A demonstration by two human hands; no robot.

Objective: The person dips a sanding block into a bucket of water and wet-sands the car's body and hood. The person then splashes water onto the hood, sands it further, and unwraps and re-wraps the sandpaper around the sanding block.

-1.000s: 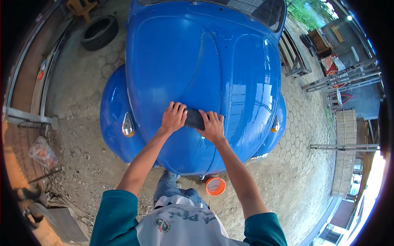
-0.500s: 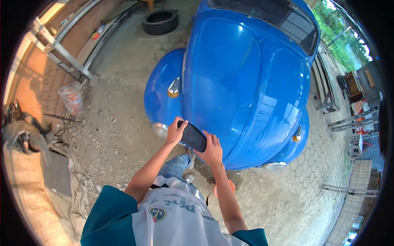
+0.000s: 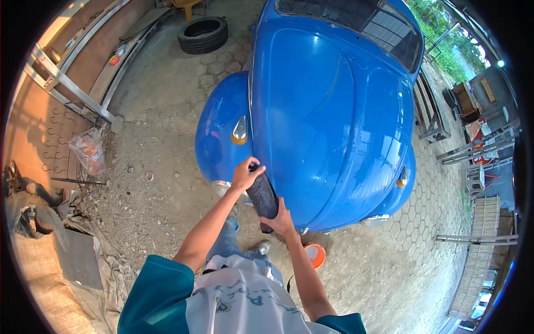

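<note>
Both hands hold a dark grey, flat oblong pad (image 3: 262, 196) in front of me, close to the front of a blue rounded car (image 3: 311, 122). Its exact kind I cannot make out. My left hand (image 3: 246, 175) is closed on the upper end, thumb and fingertips meeting at the corner. Lower down, my right hand (image 3: 281, 219) grips the other end from the right side, with some fingers hidden. The pad overlaps the edge of the car's hood in view; whether it touches the paint I cannot tell.
An orange bucket (image 3: 315, 255) stands on the ground right of my feet. Behind the left fender lies a black tyre (image 3: 202, 35). A bench (image 3: 433, 108) stands beyond the car's right side. At the left are a plastic bag (image 3: 89, 151) and heaped cloth or sacking (image 3: 105, 250).
The pad has turned more upright, showing a narrower face, and its lower end has dropped. My right hand has moved down with it. The view has shifted slightly, exposing more of the bucket.
</note>
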